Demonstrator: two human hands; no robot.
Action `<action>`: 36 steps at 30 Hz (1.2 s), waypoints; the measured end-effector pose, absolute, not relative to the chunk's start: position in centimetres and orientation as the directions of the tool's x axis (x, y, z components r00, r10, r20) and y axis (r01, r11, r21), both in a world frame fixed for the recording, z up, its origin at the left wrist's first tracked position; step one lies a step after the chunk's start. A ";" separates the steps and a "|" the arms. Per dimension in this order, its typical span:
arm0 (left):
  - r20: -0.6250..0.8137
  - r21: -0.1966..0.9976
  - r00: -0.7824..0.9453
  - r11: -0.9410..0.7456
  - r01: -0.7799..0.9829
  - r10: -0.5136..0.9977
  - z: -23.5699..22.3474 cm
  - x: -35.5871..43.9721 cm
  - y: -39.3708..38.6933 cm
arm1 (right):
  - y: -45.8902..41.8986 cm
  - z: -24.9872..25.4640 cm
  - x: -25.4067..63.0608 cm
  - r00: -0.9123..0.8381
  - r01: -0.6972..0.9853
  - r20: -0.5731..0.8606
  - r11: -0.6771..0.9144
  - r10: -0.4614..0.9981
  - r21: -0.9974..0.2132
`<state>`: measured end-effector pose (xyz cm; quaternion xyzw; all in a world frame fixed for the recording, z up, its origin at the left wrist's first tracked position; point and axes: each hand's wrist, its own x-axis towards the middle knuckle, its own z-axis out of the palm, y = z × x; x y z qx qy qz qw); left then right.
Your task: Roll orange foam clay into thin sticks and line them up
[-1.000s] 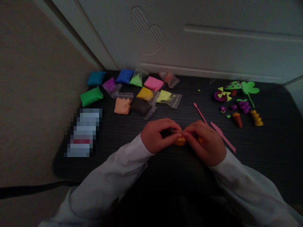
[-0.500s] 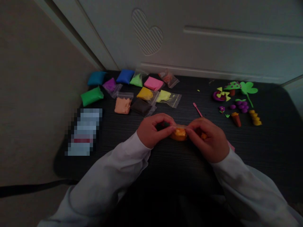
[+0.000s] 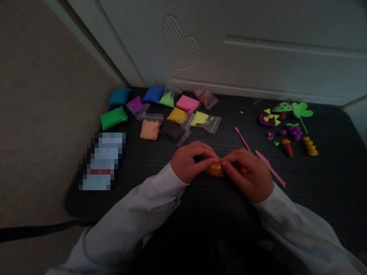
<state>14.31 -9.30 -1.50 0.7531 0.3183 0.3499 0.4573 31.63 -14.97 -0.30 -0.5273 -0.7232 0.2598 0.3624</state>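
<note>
from here i see left hand (image 3: 190,162) and right hand (image 3: 252,175) pinching top edge of orange packet (image 3: 216,169), fingertips nearly meeting. packet over middle of dark surface (image 3: 200,202); cannot tell if it touches down. orange bit (image 3: 244,170) shows inside curl of right fingers; i can't tell if gripped. pink knife (image 3: 271,168) and pink stick (image 3: 242,138) lie near right hand.

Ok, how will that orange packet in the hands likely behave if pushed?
The orange packet would probably squash rather than slide stiffly, since its bulging shape suggests a soft filling. Its shiny surface may be a bit slippery.
</note>
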 end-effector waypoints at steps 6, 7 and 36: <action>0.142 0.973 0.494 -0.213 0.090 0.857 -1.7 14.3 -9.0 | -15.0 -0.4 32.0 -0.088 0.521 0.194 0.211 0.977 -0.827; 0.144 0.977 0.493 -0.203 0.068 0.858 -1.7 14.3 -9.0 | -14.9 -0.4 32.1 -0.083 0.512 0.178 0.195 0.981 -0.836; 0.520 0.565 0.082 -0.415 0.713 0.850 -2.8 13.4 -7.3 | -13.0 -0.5 38.2 0.174 0.863 -0.015 -0.160 0.985 -0.479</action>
